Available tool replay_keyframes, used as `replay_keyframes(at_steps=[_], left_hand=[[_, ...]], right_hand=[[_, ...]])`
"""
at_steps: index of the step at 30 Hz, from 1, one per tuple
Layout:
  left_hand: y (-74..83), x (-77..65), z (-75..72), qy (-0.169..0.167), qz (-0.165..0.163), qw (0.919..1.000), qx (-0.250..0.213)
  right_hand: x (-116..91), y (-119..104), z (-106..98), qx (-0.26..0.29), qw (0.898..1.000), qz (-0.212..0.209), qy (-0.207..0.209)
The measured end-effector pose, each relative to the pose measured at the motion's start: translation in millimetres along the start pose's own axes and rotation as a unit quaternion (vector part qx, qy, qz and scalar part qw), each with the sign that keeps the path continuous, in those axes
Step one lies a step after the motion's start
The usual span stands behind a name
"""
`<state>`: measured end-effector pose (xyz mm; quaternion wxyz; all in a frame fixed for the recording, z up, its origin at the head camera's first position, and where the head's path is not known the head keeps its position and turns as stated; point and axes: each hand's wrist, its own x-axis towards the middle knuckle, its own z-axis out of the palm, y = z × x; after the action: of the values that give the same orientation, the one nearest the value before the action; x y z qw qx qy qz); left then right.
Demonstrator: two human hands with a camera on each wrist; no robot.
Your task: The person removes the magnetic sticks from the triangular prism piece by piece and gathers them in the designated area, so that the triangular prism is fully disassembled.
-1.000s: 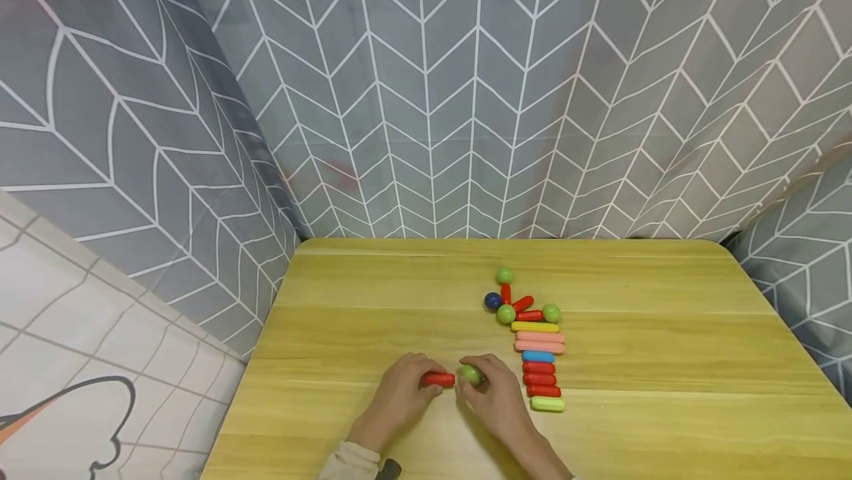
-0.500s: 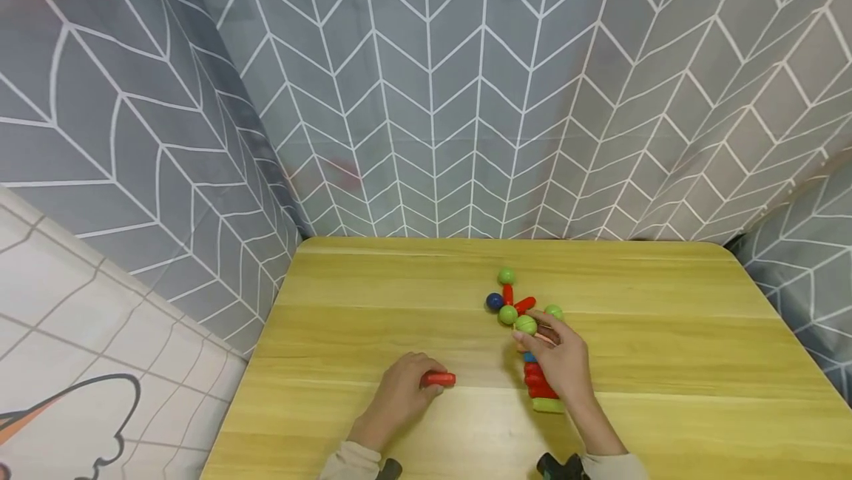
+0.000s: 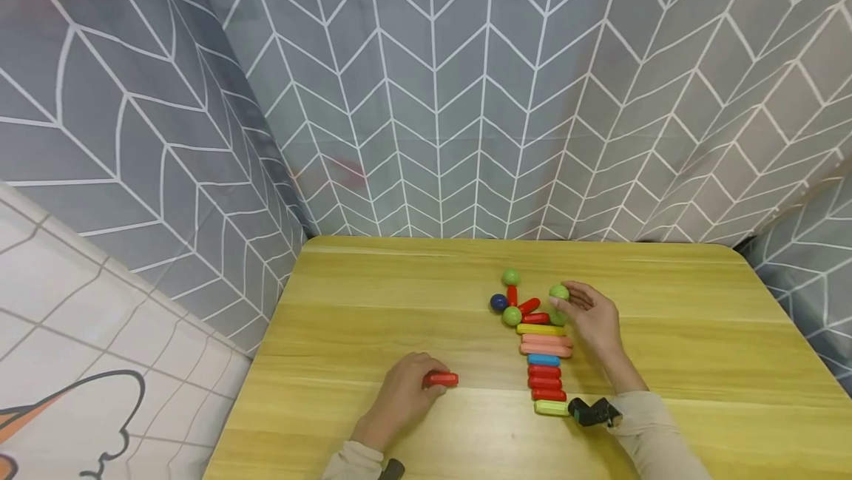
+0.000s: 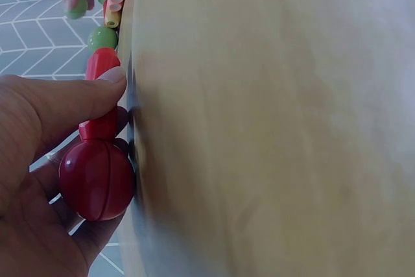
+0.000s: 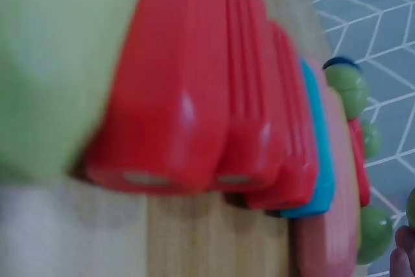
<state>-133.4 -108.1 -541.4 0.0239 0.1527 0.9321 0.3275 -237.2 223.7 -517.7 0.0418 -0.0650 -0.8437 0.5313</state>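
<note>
In the head view my left hand (image 3: 410,385) pinches a red rod (image 3: 442,379) low over the table. A dark red ball (image 4: 97,180) shows at the rod's near end in the left wrist view, with the fingers around it. My right hand (image 3: 592,321) holds a green ball (image 3: 559,292) between thumb and fingertips. Just below that lies another green ball (image 3: 558,316), partly hidden by the hand. Left of it are a short red rod (image 3: 535,319), a green ball (image 3: 512,316) and a dark blue ball (image 3: 498,302).
A column of rods runs toward me: yellow (image 3: 541,330), pink (image 3: 546,350), blue (image 3: 543,360), several red (image 3: 546,384), and lime green (image 3: 552,407). A far green ball (image 3: 510,277) tops a red rod (image 3: 512,296). A patterned curtain (image 3: 459,95) hangs behind the wooden table (image 3: 373,295).
My right hand has carried the green ball from beside the left hand's red rod, over the rods, to the right and away from me. My left hand has stayed put.
</note>
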Motion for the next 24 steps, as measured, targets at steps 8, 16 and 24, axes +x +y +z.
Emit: replay_keyframes(at_steps=[8,16,24], left_hand=[[0.9,0.6,0.0,-0.001,-0.003,1.0,0.0],[0.0,0.3,0.0,-0.002,-0.001,0.9999,0.012],[-0.5,0.5,1.3,0.0,0.007,0.9997,0.025]], right_hand=[[15.2,7.2,7.3,-0.048,0.997,0.031,-0.043],[18.3,12.3,12.9,-0.086,0.994,0.033,-0.064],[19.4,14.2,13.2,-0.101,0.992,0.022,-0.077]])
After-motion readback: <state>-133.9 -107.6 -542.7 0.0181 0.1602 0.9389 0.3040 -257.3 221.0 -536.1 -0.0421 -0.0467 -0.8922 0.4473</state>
